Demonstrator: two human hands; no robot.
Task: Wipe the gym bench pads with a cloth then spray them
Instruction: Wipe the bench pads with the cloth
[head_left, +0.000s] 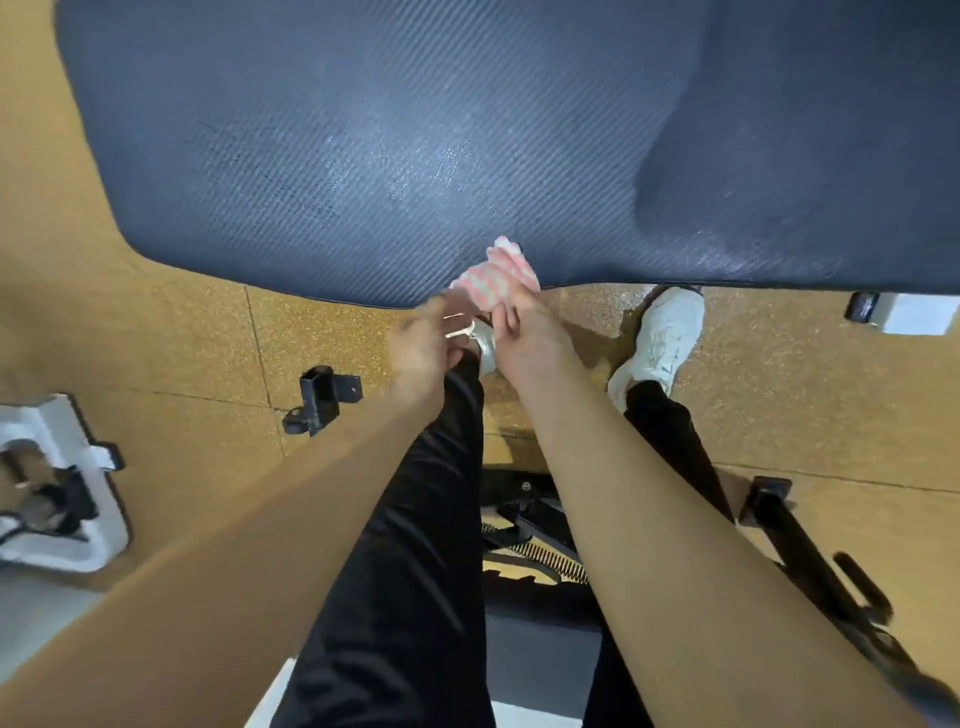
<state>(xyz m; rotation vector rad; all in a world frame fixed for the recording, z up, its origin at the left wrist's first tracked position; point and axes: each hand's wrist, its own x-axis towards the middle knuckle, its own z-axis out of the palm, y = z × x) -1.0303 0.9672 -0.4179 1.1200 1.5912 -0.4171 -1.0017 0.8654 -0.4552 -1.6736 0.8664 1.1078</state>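
A wide dark blue gym bench pad with a ribbed surface fills the top of the head view. A pink-and-white checked cloth sits bunched at the pad's near edge. Both hands meet just below that edge. My right hand grips the cloth's lower part. My left hand is blurred, with its fingers curled at the cloth's left side. I cannot tell whether it grips the cloth. No spray bottle is in view.
Yellow speckled rubber floor lies under the bench. My white shoe and black trousers are below the hands. A black bracket is on the floor at left, white equipment at far left, and black frame bars at lower right.
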